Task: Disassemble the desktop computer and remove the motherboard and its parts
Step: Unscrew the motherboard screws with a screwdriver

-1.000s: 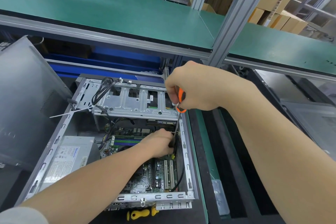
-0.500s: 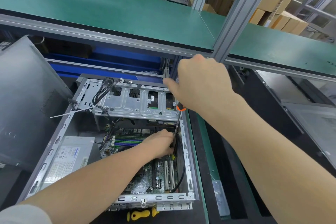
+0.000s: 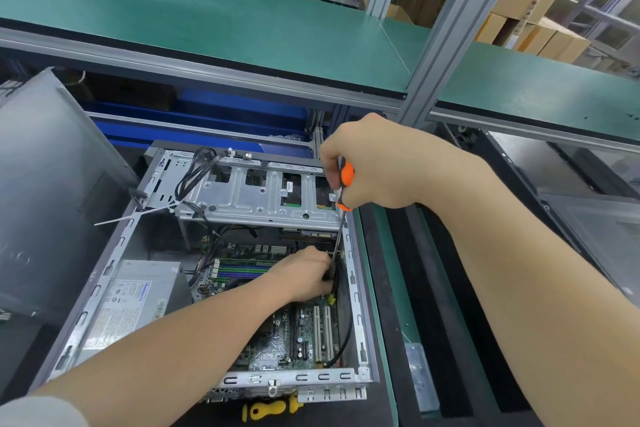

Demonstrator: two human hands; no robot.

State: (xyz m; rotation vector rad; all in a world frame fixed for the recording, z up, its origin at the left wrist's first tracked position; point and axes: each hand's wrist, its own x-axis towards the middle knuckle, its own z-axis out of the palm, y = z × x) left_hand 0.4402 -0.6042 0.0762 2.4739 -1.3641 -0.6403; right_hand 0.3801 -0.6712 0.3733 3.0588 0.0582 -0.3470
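An open desktop case (image 3: pixel 356 305) lies on its side below me. Inside it sits the green motherboard (image 3: pixel 277 340) with white slots and purple memory slots. My right hand (image 3: pixel 374 166) is shut on an orange-handled screwdriver (image 3: pixel 344 184) whose shaft points down into the case near its right wall. My left hand (image 3: pixel 304 274) reaches into the case and its fingers pinch around the screwdriver's lower shaft; the tip is hidden. A silver drive cage (image 3: pixel 256 198) spans the far end of the case. The grey power supply (image 3: pixel 135 302) sits at the left.
A yellow-handled tool (image 3: pixel 266 409) lies in front of the case. The removed grey side panel (image 3: pixel 45 184) leans at the left. A green shelf (image 3: pixel 207 10) with an aluminium post (image 3: pixel 450 28) overhangs the work area. Black cables (image 3: pixel 194 173) and a white zip tie (image 3: pixel 138 215) hang over the cage.
My right hand has turned on the screwdriver handle, so the orange grip shows again, then is partly covered and shows once more. My left hand has stayed at the shaft.
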